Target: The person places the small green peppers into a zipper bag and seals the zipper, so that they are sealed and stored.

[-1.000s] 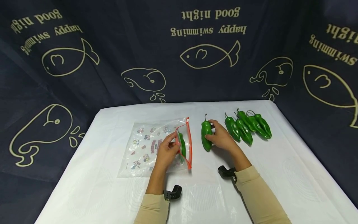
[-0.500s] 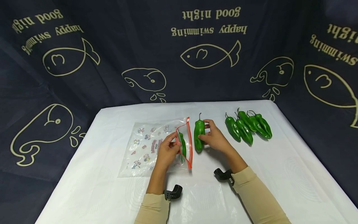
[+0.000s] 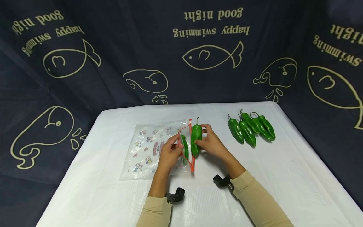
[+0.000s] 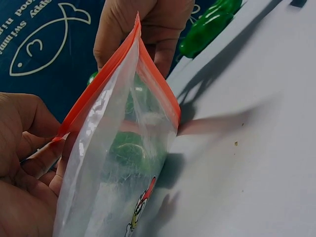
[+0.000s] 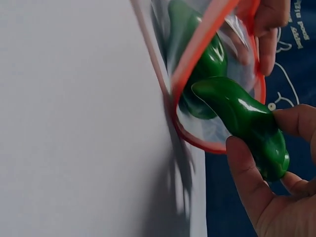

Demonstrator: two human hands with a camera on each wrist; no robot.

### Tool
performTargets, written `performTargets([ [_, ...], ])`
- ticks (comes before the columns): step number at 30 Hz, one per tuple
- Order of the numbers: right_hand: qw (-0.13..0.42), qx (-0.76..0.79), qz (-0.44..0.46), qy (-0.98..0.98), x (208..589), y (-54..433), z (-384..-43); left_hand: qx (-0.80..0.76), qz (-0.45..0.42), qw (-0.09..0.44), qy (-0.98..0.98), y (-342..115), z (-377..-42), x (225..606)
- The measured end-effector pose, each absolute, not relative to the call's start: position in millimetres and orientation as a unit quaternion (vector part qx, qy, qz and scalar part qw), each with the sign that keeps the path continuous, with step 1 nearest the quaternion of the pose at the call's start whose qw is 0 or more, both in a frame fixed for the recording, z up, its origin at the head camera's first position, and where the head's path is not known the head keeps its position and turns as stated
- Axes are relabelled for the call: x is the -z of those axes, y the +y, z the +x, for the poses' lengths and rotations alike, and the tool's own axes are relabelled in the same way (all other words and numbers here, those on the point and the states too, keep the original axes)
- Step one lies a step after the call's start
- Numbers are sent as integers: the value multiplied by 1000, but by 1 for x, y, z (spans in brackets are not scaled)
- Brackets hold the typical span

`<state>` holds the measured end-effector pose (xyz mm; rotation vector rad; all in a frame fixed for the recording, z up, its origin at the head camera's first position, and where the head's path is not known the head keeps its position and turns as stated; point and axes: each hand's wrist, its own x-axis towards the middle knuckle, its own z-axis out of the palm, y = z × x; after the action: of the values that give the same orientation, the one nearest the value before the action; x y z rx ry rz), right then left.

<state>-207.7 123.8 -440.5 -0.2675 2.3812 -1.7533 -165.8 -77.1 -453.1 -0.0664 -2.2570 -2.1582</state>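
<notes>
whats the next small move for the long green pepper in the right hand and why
Probably ease the long, glossy green pepper leftward into the clear plastic bag with red zip edges: the right hand holds it at the open mouth, whose edge the left hand pinches.

Fabric-screened tabletop nook, room type unclear, navy fish-print fabric [image 3: 181,90], white-covered table [image 3: 93,176]

The pepper [image 3: 196,140] in the right hand [image 3: 211,143] looks smooth and very glossy, with hard white highlights on its green skin; the loose peppers [image 3: 251,124] share that shine. The bag [image 3: 146,148] is thin, clear plastic film, slick and slightly crinkled, edged by a smooth red plastic strip [image 3: 193,164]. The desk covering [image 3: 113,192] has a soft sheen. Behind hangs dark, matt cloth [image 3: 198,91]; the sleeves [image 3: 156,208] are matt fabric too.
</notes>
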Motion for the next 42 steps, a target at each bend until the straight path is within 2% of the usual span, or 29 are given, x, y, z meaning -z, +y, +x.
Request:
performTargets([
  [17,107,595,-105,789,444,109,-195,702,-28,-8,-712,-76,-168,453],
  [25,125,590,-101,791,448,105,-193,693,-37,12,-720,-76,-166,454],
  [42,112,537,-124,827,449,103,-191,691,-51,14,-721,-75,-166,456],
])
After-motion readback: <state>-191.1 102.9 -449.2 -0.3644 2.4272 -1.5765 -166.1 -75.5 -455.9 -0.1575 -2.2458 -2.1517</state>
